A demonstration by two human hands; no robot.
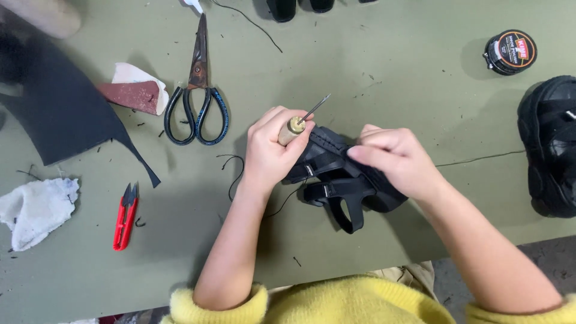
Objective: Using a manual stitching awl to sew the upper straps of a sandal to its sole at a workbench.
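My left hand (pixel 271 151) grips a wooden-handled awl (pixel 298 124), its metal point aimed up and to the right. The same hand rests against a black strappy sandal (pixel 339 180) lying on the green table (pixel 372 66). My right hand (pixel 396 161) pinches the upper right part of the sandal, fingers curled over its edge. A black thread (pixel 474 159) runs from the sandal off to the right. Part of the sandal is hidden under both hands.
Black-handled scissors (pixel 197 90) lie at upper left beside sandpaper (pixel 133 93). A black sheet (pixel 57 111), white cloth (pixel 35 210) and red thread snips (pixel 125 217) sit at left. A round tin (pixel 510 51) and another black shoe (pixel 552 144) are at right.
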